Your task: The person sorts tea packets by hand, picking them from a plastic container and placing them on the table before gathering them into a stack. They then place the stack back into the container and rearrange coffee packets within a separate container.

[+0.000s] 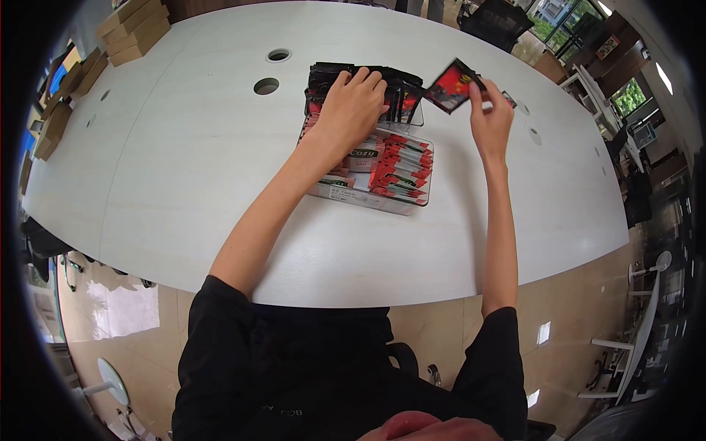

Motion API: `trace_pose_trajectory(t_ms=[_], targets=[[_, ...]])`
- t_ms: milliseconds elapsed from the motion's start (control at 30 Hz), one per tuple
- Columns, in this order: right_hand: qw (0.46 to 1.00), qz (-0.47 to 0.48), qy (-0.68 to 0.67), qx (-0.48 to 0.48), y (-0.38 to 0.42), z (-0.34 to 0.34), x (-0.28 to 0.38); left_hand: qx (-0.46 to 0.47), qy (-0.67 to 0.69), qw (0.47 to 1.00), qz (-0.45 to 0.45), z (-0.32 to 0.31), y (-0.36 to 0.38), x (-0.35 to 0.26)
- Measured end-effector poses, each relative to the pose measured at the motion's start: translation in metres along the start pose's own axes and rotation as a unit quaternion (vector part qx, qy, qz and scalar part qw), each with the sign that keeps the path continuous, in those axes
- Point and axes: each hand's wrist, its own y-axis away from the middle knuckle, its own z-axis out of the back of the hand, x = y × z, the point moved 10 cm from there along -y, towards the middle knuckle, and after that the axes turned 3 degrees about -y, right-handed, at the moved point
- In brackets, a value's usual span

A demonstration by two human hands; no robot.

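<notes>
My right hand point(491, 110) is raised to the right of the containers and pinches a black and red packet point(452, 87) between thumb and fingers. The packet is tilted, slightly blurred and clear of the table. My left hand point(353, 103) reaches over a row of black and red packets point(401, 79), its fingers curled on their top edges and its fingertips partly hidden. These packets stand upright in the rear clear plastic container. Directly in front is a second clear plastic container point(368, 198) with red and white sachets point(403, 167) and a pink packet marked "COZY" point(364, 155).
The containers stand on a large white table point(191, 169) with round cable holes point(266, 86). A small dark item point(509, 98) lies partly behind my right hand. Cardboard boxes point(132, 31) are stacked at the far left. A black office chair point(494, 22) is beyond the table.
</notes>
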Motion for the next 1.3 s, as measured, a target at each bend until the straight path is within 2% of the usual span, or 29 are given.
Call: trace_pose_trajectory(t_ms=[33,100,133,200,633,800,967,1067,1300], targets=[[1.0,-0.003,0.0,-0.004,-0.007,-0.007,0.003,-0.011,0.001,1.0,0.0,0.001,0.0,0.0],[0.996,0.014,-0.041,0.081,-0.014,-0.039,0.015,-0.005,0.002,1.0,-0.002,0.002,-0.001,-0.001],[0.996,0.014,-0.043,0.078,-0.014,-0.046,0.016,0.0,0.004,1.0,0.001,0.002,-0.001,0.001],[0.986,-0.006,-0.095,0.136,-0.01,-0.074,0.016,0.011,0.004,1.0,0.001,0.004,-0.002,0.001],[0.996,-0.007,-0.082,0.043,-0.018,-0.056,0.016,0.0,0.03,1.0,0.001,0.004,-0.001,0.005],[0.997,-0.001,-0.066,0.049,-0.022,-0.051,0.013,0.005,0.051,0.999,0.017,0.003,-0.002,0.008],[0.997,0.004,-0.063,0.05,-0.021,-0.053,0.011,-0.037,0.067,0.997,0.002,0.011,-0.003,0.003],[0.997,-0.01,-0.058,0.048,-0.023,-0.046,0.012,-0.021,0.088,0.996,0.001,0.006,-0.003,0.005],[0.988,-0.011,-0.105,0.116,-0.018,-0.062,0.024,-0.024,0.11,0.994,-0.001,0.009,-0.003,0.004]])
